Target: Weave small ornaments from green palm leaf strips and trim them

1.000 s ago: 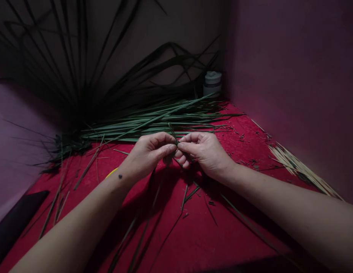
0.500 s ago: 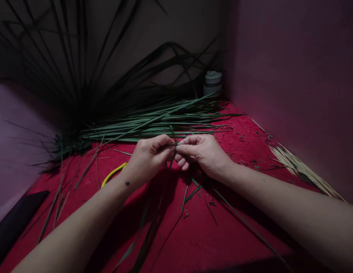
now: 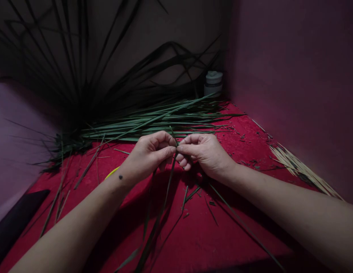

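My left hand (image 3: 152,154) and my right hand (image 3: 206,153) meet fingertip to fingertip over the red surface, both closed in a pinch. Between them they grip green leaf strips (image 3: 166,201), crossed or knotted where the thumbs press. A short end sticks up above the fingers, while long ends hang down toward me. Another thin strip (image 3: 245,225) trails to the lower right from below my right hand. The exact fold is mostly covered by my fingertips. Beneath my left wrist shows a bit of a curved yellow thing (image 3: 112,172), its rest hidden.
Behind my hands lies a pile of long green leaf strips (image 3: 142,121). A lidded white container (image 3: 213,83) stands in the back corner. Pale thin sticks (image 3: 304,170) lie along the right wall. Leaf scraps (image 3: 212,203) litter the red surface (image 3: 213,246). A dark flat object (image 3: 19,223) rests at left.
My left hand has turned slightly, its wrist shifting left and covering more of the yellow thing, its thumb now straighter against the strips. My right hand stays nearly in place. The hanging strips have swung slightly.
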`<state>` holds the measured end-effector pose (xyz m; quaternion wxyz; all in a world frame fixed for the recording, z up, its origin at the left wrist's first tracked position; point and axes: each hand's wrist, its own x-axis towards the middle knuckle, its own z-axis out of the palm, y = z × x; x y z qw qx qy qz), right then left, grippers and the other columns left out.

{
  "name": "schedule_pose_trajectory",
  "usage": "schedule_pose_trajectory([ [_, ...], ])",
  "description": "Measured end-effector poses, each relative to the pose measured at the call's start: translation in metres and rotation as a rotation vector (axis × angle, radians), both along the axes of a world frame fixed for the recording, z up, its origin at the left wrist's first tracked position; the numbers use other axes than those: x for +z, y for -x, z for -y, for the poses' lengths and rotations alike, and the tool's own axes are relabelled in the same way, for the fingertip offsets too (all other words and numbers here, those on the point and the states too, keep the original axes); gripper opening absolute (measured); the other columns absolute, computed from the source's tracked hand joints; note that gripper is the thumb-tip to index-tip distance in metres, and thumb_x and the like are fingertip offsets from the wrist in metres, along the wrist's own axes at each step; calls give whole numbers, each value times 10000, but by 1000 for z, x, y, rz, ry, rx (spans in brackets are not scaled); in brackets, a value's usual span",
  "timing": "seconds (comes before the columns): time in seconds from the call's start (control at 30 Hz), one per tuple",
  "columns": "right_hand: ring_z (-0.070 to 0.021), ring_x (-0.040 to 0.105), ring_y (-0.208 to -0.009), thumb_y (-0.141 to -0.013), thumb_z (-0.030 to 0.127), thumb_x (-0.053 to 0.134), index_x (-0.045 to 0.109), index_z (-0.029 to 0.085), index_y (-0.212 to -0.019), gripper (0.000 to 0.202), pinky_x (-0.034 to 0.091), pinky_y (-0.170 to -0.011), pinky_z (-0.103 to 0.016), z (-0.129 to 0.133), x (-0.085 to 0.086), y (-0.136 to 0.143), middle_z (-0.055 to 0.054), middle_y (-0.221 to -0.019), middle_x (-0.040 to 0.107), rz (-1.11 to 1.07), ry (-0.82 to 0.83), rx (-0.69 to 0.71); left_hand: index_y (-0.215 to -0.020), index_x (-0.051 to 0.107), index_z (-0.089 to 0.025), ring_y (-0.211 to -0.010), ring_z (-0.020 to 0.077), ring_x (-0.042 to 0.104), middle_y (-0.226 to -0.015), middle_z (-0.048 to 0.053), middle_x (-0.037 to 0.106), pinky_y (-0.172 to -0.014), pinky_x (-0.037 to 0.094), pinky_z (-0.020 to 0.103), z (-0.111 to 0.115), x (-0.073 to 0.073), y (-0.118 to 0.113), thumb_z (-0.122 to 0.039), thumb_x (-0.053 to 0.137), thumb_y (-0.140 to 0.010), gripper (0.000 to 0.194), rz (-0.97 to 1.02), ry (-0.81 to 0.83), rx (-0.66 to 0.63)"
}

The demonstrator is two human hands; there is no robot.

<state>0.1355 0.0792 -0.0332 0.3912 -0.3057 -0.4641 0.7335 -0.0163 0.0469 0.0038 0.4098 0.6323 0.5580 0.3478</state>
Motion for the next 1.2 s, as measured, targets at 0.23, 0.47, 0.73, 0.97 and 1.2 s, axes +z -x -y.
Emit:
schedule_pose_trajectory([
  [0.23,-91,584,-428,-745,165,627,549,128,-689,102,486,-401,-166,0,-3,2,-10,-551,622,-54,11,7,-762,530,-160,-380,70,459,-480,-44,538,-368,325,169,1,1,-1,-196,612,-769,90,53,28,-4],
  [0.47,-90,567,-409,-743,163,626,557,114,-664,115,472,-388,-173,1,-4,1,-18,-551,621,-124,33,53,-773,541,-160,-399,63,422,-489,-49,516,-366,322,169,0,0,3,-215,618,-777,95,80,50,-54],
  [0.73,-116,607,-453,-705,219,704,586,106,-720,164,503,-424,-194,-6,-12,1,-48,-594,653,-168,71,150,-750,530,-160,-383,70,438,-468,-43,525,-357,327,170,0,0,0,-213,623,-755,107,59,58,16],
  [0.97,-104,584,-429,-762,277,643,577,115,-696,188,452,-369,-159,-4,-9,0,-37,-547,625,-3,27,116,-773,506,-163,-359,61,450,-501,-40,563,-343,334,153,0,-1,-2,-179,593,-763,90,75,117,-24],
  [1.2,-82,533,-383,-763,230,613,550,129,-651,163,422,-336,-160,0,-8,1,-6,-533,604,-53,33,58,-906,470,-191,-392,56,430,-547,-58,538,-334,301,132,1,-6,-2,-227,616,-786,193,222,187,-66],
])
